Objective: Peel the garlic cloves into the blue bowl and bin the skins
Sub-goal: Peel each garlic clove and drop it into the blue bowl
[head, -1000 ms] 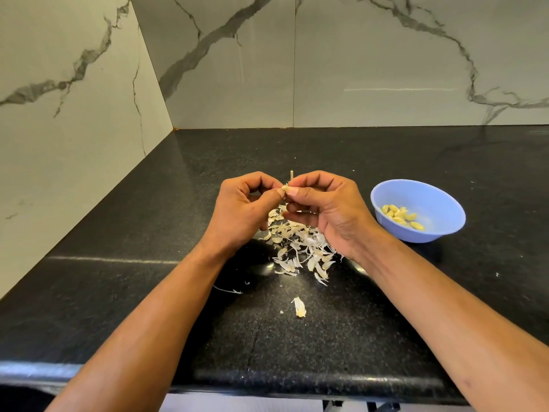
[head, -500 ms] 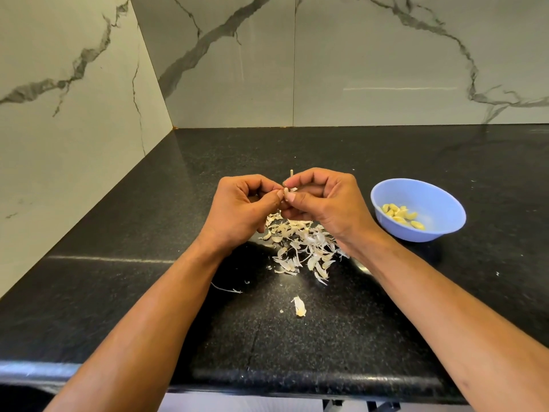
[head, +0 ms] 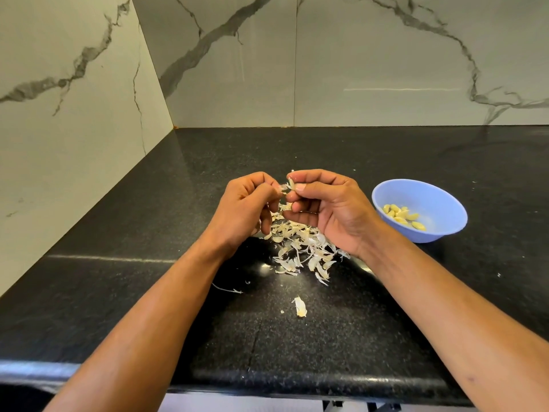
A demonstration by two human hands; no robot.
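My right hand (head: 326,209) pinches a small garlic clove (head: 291,184) between thumb and fingers, above the counter. My left hand (head: 246,209) sits just left of it and pinches a thin strip of skin (head: 283,187) that still reaches the clove. Under both hands lies a pile of pale garlic skins (head: 300,248). The blue bowl (head: 430,200) stands to the right with several peeled yellow cloves (head: 402,217) inside.
The black granite counter (head: 148,292) runs into a corner of marble walls at the left and back. A lone skin scrap (head: 300,306) and a thin strand (head: 227,289) lie nearer the front edge. No bin is in view.
My hands have drawn slightly apart. The left hand has moved left, pulling a strip of skin away from the clove held in my right hand.
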